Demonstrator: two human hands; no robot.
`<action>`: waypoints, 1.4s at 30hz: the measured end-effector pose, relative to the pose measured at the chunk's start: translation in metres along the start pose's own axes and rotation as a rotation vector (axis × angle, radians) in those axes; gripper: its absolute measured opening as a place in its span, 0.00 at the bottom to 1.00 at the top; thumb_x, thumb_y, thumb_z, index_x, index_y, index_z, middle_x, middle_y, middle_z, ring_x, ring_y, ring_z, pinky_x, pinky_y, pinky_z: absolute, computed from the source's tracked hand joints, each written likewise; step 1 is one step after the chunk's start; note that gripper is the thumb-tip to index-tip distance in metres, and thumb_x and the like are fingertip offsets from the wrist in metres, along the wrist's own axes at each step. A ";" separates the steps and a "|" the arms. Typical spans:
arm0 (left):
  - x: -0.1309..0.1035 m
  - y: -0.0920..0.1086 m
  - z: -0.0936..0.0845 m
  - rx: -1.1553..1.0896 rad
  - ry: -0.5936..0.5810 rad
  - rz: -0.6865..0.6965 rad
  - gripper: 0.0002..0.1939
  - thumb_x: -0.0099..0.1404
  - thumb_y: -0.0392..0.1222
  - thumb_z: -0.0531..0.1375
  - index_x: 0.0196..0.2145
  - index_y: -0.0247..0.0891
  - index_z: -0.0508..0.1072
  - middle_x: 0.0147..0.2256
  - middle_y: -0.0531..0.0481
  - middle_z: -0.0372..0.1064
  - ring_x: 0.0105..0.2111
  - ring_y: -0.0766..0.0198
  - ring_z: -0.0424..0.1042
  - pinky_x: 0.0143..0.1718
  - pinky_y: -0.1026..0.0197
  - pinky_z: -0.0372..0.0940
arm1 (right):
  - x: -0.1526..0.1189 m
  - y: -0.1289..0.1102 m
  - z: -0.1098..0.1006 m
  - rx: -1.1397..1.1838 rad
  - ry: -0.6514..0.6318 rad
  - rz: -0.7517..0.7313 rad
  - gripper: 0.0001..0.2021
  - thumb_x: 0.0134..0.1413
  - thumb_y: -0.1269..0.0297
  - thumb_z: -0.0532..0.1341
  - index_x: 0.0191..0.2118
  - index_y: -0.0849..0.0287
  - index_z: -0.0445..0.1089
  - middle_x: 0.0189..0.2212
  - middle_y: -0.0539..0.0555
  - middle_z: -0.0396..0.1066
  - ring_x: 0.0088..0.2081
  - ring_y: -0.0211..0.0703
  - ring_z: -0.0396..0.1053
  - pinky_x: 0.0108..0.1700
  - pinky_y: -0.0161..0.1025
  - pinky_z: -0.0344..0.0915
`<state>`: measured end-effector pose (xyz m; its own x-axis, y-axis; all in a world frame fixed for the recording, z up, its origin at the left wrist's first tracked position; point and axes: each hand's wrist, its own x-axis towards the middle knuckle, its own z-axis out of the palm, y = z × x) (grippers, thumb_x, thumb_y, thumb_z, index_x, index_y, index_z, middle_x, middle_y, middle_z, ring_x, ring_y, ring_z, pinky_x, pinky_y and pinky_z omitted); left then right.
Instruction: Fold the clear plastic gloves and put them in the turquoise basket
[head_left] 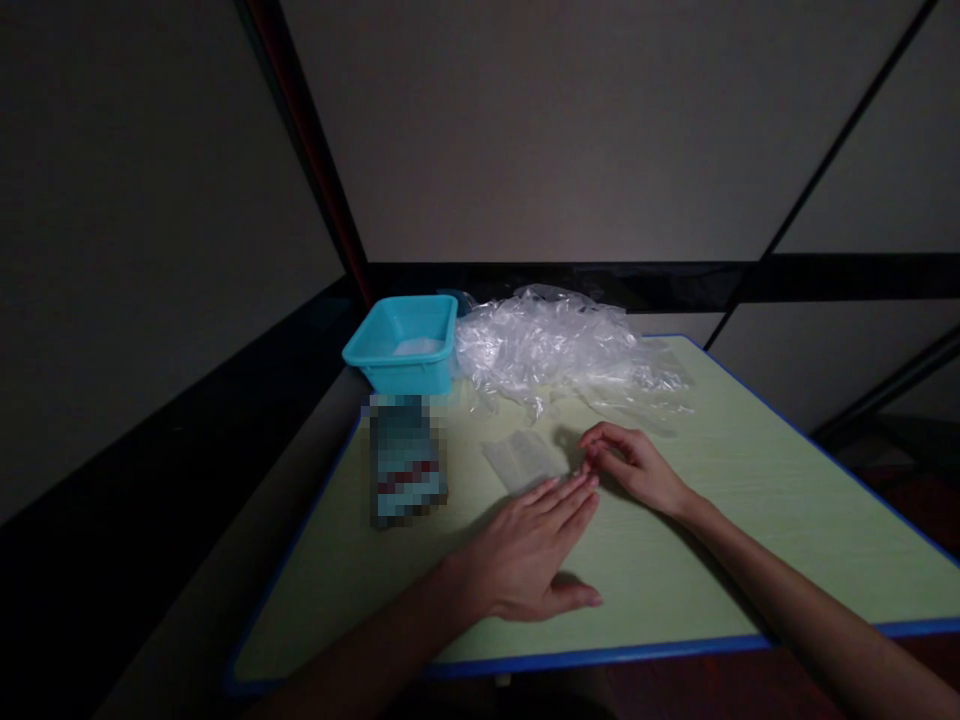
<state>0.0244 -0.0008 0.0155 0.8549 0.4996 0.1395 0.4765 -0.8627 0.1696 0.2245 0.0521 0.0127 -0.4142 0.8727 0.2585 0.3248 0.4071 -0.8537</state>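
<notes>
A small, flat, whitish translucent piece, perhaps a little plastic bag, lies on the pale green table. My left hand rests palm down at its near edge, fingers stretched out and thumb apart, covering part of it. Just to the right, my right hand has its fingers curled, with thumb and fingertips drawn together close to the left fingertips. Whatever sits in that pinch, if anything, is too small to make out.
A turquoise plastic basin with something white inside stands at the back left. Beside it spreads a heap of clear plastic bags. A pixelated greenish object lies at left. The table has a blue edge; walls rise behind and left.
</notes>
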 end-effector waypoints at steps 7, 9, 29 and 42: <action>-0.001 0.000 0.002 -0.020 0.012 -0.017 0.37 0.63 0.60 0.47 0.59 0.26 0.52 0.60 0.36 0.49 0.60 0.55 0.48 0.60 0.57 0.45 | -0.004 -0.019 -0.001 -0.157 -0.162 -0.195 0.14 0.61 0.64 0.49 0.46 0.58 0.68 0.46 0.56 0.70 0.49 0.45 0.65 0.51 0.45 0.61; 0.000 0.001 0.003 -0.018 0.004 -0.038 0.35 0.62 0.60 0.50 0.55 0.27 0.58 0.56 0.36 0.58 0.56 0.53 0.58 0.57 0.56 0.50 | -0.005 -0.025 0.004 -0.168 -0.327 -0.291 0.16 0.62 0.65 0.48 0.52 0.58 0.64 0.52 0.56 0.65 0.55 0.44 0.60 0.55 0.47 0.58; -0.002 0.003 -0.002 -0.115 -0.054 -0.055 0.42 0.59 0.65 0.49 0.58 0.26 0.53 0.54 0.36 0.60 0.52 0.51 0.61 0.54 0.55 0.53 | 0.064 -0.006 0.034 -0.445 -0.933 -0.605 0.30 0.62 0.55 0.47 0.64 0.58 0.37 0.63 0.53 0.43 0.64 0.42 0.35 0.62 0.47 0.36; -0.001 0.001 -0.001 -0.065 -0.064 -0.010 0.34 0.66 0.54 0.47 0.60 0.22 0.47 0.63 0.38 0.40 0.63 0.57 0.38 0.61 0.58 0.38 | 0.092 0.009 0.048 -0.644 -0.763 -0.576 0.32 0.61 0.53 0.47 0.65 0.58 0.34 0.64 0.52 0.38 0.64 0.45 0.34 0.62 0.52 0.34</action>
<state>0.0242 -0.0021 0.0161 0.8626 0.5003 0.0756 0.4725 -0.8499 0.2334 0.1486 0.1235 0.0072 -0.9773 0.2116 0.0068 0.2031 0.9461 -0.2523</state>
